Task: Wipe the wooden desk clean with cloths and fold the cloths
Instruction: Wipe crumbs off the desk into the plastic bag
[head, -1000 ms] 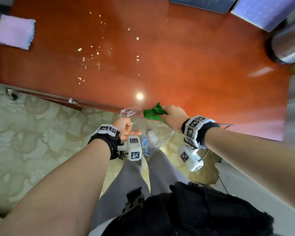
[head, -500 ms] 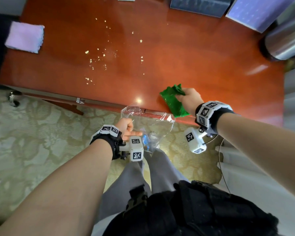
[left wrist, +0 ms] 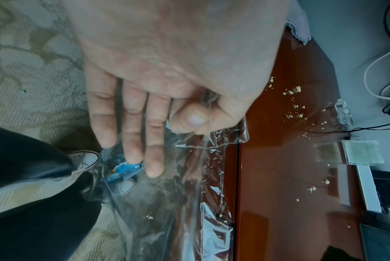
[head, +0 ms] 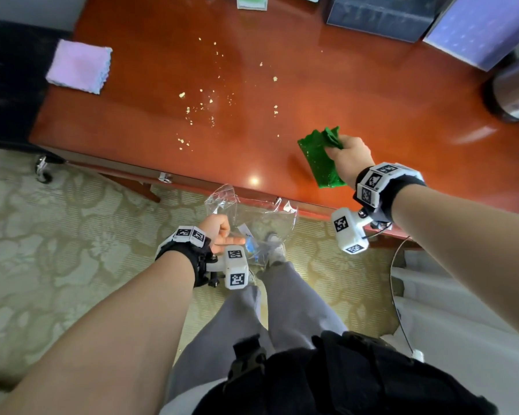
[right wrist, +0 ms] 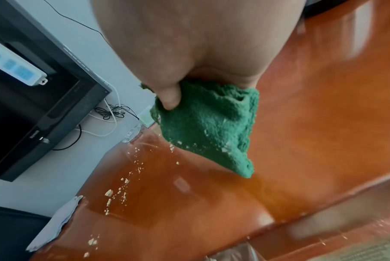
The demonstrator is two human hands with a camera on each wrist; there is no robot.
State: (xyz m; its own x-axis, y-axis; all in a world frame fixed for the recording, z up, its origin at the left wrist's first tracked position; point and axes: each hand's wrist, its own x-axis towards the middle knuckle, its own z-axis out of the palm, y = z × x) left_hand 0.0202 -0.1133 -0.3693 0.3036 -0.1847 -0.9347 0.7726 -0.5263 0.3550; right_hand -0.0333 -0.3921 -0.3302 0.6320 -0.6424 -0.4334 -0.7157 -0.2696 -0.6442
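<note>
My right hand (head: 346, 155) grips a bunched green cloth (head: 321, 158) above the right front part of the glossy wooden desk (head: 357, 94); the cloth (right wrist: 214, 127) hangs down with crumbs stuck to it. Pale crumbs (head: 203, 109) are scattered over the middle of the desk (right wrist: 189, 194). A folded pink cloth (head: 78, 65) lies at the desk's far left corner. My left hand (head: 219, 230) is below the front edge and pinches the rim of a clear plastic bag (head: 252, 223) between thumb and forefinger; its other fingers (left wrist: 131, 123) are straight against the bag (left wrist: 167, 203).
Dark boxes (head: 378, 13) and a pale panel (head: 480, 25) stand along the desk's back edge, with a metal pot (head: 516, 91) at the right. A black chair (head: 6, 85) is at the left. My legs and shoes (head: 274, 250) are on patterned carpet below.
My right hand has lifted the green cloth away from the bag at the desk edge and carried it up and onto the desk. The left hand keeps holding the bag.
</note>
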